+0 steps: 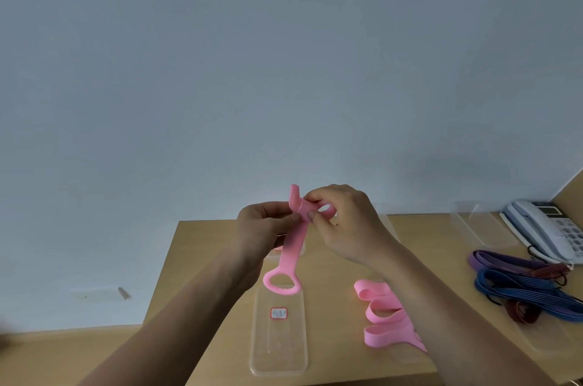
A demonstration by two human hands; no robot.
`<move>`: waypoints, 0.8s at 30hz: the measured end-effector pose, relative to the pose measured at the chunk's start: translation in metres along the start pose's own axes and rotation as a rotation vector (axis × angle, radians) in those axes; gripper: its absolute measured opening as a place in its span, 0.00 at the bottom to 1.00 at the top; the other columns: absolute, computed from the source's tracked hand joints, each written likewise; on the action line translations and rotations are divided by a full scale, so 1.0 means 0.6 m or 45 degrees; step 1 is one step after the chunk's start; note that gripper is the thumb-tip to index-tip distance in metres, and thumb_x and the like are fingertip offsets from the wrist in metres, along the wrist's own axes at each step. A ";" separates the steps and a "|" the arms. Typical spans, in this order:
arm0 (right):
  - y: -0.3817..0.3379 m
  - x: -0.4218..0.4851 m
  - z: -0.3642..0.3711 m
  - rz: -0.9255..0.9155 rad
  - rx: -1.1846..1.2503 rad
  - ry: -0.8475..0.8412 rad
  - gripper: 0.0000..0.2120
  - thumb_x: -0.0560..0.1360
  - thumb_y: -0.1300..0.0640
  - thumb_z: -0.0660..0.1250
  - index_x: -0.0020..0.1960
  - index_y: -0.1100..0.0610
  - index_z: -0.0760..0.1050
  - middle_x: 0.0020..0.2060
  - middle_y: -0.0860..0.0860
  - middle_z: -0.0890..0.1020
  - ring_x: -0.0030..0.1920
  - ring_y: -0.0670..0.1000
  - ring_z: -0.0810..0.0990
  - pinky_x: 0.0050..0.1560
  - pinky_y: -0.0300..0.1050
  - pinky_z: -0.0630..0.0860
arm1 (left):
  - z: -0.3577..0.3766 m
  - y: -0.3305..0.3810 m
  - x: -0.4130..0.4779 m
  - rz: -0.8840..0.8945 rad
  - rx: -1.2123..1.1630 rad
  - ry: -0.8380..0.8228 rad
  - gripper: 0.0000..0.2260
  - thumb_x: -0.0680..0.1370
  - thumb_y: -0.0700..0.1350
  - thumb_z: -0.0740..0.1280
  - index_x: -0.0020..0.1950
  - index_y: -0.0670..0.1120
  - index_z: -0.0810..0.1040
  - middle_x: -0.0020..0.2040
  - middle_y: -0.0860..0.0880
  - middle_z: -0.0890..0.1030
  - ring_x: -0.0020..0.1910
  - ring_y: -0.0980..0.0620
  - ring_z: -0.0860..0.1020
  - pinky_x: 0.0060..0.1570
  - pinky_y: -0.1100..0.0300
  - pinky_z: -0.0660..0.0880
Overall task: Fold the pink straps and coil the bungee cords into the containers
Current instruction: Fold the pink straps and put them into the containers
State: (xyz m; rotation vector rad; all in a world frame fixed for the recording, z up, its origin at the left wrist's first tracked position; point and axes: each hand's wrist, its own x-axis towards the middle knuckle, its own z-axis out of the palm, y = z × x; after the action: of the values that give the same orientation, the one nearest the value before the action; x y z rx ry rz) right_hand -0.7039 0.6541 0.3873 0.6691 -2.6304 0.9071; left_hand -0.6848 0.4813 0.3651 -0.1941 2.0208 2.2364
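I hold a pink strap (295, 247) up above the wooden table (334, 262). My left hand (265, 228) pinches its folded upper part. My right hand (344, 221) pinches the same fold from the right, fingers curled round a loop. The strap's lower end hangs down with an oval ring (281, 281) over a clear plastic lid (279, 335) bearing a red-edged label. A second pink strap (388, 316) lies in loose folds on the table, partly behind my right forearm. Purple bungee cords (504, 261), blue bungee cords (530, 291) and a dark red coil (523, 311) lie at the right.
A clear container (482, 225) sits at the back right beside a white desk telephone (545, 231). Another clear lid (549, 338) lies under the cords at the right edge. A pale wall stands behind the table, whose left edge runs near my left forearm.
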 end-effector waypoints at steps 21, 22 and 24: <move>-0.002 -0.008 0.003 -0.028 0.072 0.322 0.03 0.73 0.62 0.75 0.46 0.59 0.83 0.41 0.50 0.84 0.42 0.52 0.80 0.42 0.50 0.78 | -0.004 -0.013 0.003 -0.121 -0.274 -0.078 0.13 0.77 0.36 0.63 0.56 0.37 0.86 0.56 0.31 0.84 0.50 0.36 0.82 0.53 0.46 0.78; -0.001 -0.008 0.005 -0.041 0.051 0.335 0.04 0.73 0.62 0.75 0.47 0.60 0.83 0.42 0.51 0.84 0.42 0.52 0.80 0.42 0.50 0.78 | -0.004 -0.013 0.005 -0.153 -0.348 -0.067 0.15 0.78 0.38 0.62 0.57 0.36 0.85 0.56 0.32 0.84 0.51 0.36 0.82 0.53 0.45 0.79; 0.000 -0.010 0.009 -0.068 0.001 0.351 0.06 0.71 0.63 0.76 0.47 0.60 0.83 0.43 0.51 0.84 0.43 0.53 0.80 0.42 0.51 0.79 | -0.005 -0.011 0.010 -0.205 -0.445 -0.067 0.18 0.79 0.45 0.63 0.59 0.34 0.84 0.58 0.33 0.84 0.53 0.35 0.83 0.57 0.42 0.79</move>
State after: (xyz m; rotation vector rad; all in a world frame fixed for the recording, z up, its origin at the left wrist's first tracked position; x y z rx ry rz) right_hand -0.6995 0.6526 0.3806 0.5671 -2.3585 0.9135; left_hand -0.6893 0.4792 0.3574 -0.3135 1.5154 2.4422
